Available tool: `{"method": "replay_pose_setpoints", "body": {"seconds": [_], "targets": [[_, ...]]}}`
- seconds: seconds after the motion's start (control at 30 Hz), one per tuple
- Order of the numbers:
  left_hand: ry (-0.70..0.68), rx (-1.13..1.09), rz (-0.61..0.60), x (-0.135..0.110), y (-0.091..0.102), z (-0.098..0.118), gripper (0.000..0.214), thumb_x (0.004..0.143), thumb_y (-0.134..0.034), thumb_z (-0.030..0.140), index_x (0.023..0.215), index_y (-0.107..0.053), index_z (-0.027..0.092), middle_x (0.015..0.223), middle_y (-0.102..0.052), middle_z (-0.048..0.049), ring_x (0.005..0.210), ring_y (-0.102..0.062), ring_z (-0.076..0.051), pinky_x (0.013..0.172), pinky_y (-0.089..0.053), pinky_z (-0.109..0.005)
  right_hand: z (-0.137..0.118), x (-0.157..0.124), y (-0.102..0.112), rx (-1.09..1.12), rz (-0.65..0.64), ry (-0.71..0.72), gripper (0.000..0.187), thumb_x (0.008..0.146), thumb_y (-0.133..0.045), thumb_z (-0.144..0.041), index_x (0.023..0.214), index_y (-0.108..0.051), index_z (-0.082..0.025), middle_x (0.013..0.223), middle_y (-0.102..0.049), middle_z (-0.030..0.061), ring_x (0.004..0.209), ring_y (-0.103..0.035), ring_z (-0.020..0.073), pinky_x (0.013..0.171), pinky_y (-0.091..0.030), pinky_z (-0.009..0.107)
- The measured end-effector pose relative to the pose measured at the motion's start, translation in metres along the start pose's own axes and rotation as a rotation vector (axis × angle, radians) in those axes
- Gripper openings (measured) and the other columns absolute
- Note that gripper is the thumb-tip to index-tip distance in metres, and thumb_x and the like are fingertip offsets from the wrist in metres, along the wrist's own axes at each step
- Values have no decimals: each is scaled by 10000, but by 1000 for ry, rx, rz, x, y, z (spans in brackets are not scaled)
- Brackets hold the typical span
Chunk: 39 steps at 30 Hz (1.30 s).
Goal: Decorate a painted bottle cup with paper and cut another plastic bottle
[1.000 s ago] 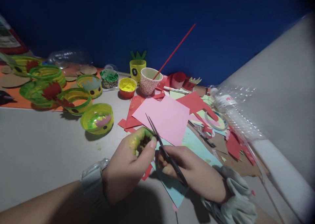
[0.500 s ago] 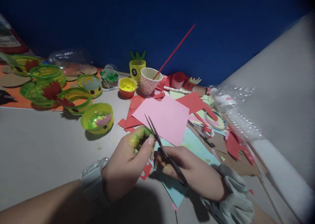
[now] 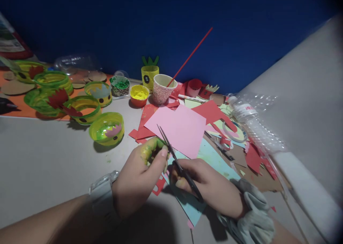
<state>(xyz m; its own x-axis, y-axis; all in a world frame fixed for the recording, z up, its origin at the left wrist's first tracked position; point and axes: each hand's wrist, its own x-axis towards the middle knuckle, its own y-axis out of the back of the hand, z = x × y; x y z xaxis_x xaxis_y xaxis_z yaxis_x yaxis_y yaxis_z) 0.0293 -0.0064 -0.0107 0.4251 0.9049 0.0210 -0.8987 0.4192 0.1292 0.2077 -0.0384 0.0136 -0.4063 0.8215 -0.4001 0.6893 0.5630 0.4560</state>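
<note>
My right hand (image 3: 193, 176) grips a pair of black-handled scissors (image 3: 174, 154), blades pointing up and slightly left, a little apart at the tips. Close beside the blades, my left hand (image 3: 147, 169) is closed in a pinch, its index finger smeared with green and yellow paint. Whatever the left fingers pinch is hidden or too small to name. Beyond the blades lies a pink sheet of paper (image 3: 179, 126). Beneath the hands are a light blue sheet (image 3: 211, 158) and a red paper scrap (image 3: 159, 186) with holes cut in it.
Several green-and-yellow painted bowls and rings (image 3: 107, 131) stand at left. Cups of green paint (image 3: 119, 83) and yellow paint (image 3: 139, 93) sit behind, near a patterned cup (image 3: 162, 90) with a red stick (image 3: 191, 56). At right lie a tape roll (image 3: 235, 131), a craft knife (image 3: 219, 145) and a plastic bottle (image 3: 257, 126).
Hands and scissors stay almost in the same place, with only a tiny shift of the blades. The whole view has drifted very slightly.
</note>
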Motion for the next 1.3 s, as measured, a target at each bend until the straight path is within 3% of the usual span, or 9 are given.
{"method": "replay_pose_setpoints", "body": {"seconds": [0.4,1.3], "targets": [[-8,52,-9,-1,-2,4,171,921,-404,272,794,-489,193,654,-514,37,587,-469,-93,565,-387,-221,2,2,-6,167,-8,15,514,812,-433,-659,726,-471,-154,641,-407,-36,589,-325,96,545,-327,213],[1,26,41,0,-1,3,191,914,-421,270,750,-475,188,673,-499,33,623,-465,-105,604,-390,-235,6,1,-6,166,-6,30,579,779,-422,-705,750,-532,-138,636,-475,-19,574,-380,99,539,-350,217]]}}
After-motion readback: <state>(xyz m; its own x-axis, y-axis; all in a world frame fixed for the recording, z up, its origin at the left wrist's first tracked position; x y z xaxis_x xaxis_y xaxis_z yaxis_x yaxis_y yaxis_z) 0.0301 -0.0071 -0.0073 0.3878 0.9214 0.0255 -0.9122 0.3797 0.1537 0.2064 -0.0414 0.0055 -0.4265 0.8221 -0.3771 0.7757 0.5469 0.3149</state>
